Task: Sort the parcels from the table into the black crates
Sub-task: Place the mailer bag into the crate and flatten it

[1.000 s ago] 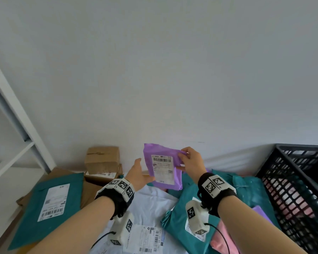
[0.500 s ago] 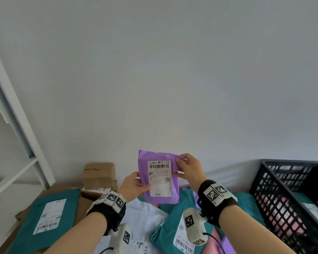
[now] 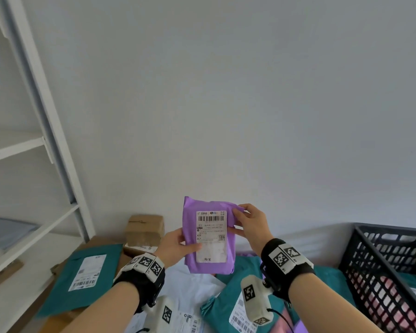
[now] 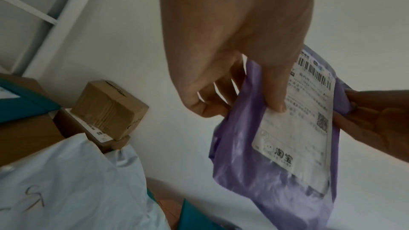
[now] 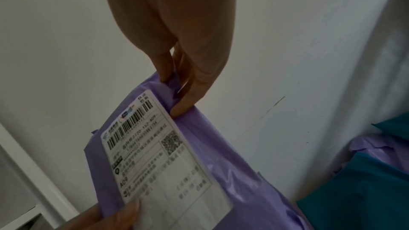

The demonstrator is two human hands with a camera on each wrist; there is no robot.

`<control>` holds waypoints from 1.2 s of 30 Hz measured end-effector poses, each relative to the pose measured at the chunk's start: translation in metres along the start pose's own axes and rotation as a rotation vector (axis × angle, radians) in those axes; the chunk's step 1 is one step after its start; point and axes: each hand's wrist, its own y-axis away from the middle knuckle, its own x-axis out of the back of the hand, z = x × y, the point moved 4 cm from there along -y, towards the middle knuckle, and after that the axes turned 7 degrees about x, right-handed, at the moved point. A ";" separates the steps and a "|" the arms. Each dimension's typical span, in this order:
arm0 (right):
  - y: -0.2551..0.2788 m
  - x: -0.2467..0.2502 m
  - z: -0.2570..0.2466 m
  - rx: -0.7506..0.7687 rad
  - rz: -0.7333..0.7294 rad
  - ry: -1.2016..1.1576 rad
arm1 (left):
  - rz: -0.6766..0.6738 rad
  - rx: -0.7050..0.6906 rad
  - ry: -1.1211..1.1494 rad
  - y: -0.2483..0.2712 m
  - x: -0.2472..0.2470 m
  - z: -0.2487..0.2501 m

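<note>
A small purple poly-bag parcel with a white shipping label is held upright above the table, label toward me. My left hand grips its left edge, thumb on the label and fingers behind. My right hand pinches its upper right edge. The left wrist view shows the parcel under my left hand. In the right wrist view my right hand pinches the parcel at its top. A black crate stands at the right, with pink and green parcels inside.
On the table lie a green mailer, brown cardboard boxes, a pale blue bag and another green mailer. A white shelf frame stands at the left. A plain wall lies straight ahead.
The purple parcel has risen from the pile and turned upright. My left hand, apart from it at first, has closed on its left edge. The right hand kept its pinch.
</note>
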 end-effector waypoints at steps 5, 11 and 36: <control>0.012 -0.011 -0.005 0.033 0.016 0.016 | -0.013 0.002 0.055 0.011 0.006 0.000; 0.020 -0.024 -0.013 0.126 0.089 0.155 | -0.048 -0.031 0.113 0.022 0.022 0.008; 0.079 -0.119 -0.022 0.242 -0.007 0.212 | -0.013 -0.173 0.228 0.065 0.132 0.041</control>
